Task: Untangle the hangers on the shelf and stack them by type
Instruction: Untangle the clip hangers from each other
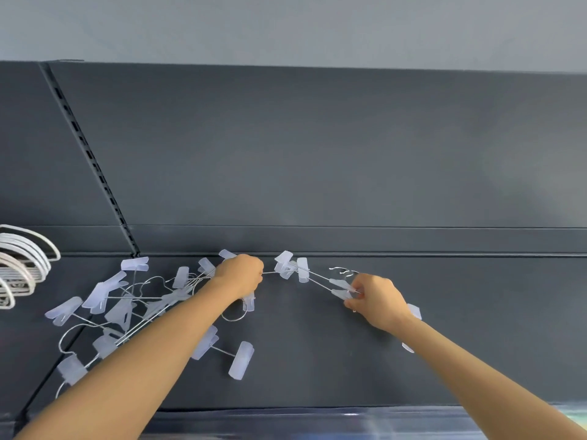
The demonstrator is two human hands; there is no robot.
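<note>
Left hand (241, 274): bare; the back of it and the knuckles show, smooth-skinned.
Right hand (376, 300): bare; the back, thumb and fingers show, slightly blurred, with the nails too small to make out.
Left forearm (152, 354): bare skin from the wrist to the lower edge, slim, broadening toward the elbow.
Right forearm (476, 369): bare from the wrist to the lower right corner, slim and smooth.
Clothing: cannot tell; both arms are bare right up to the edge.
</note>
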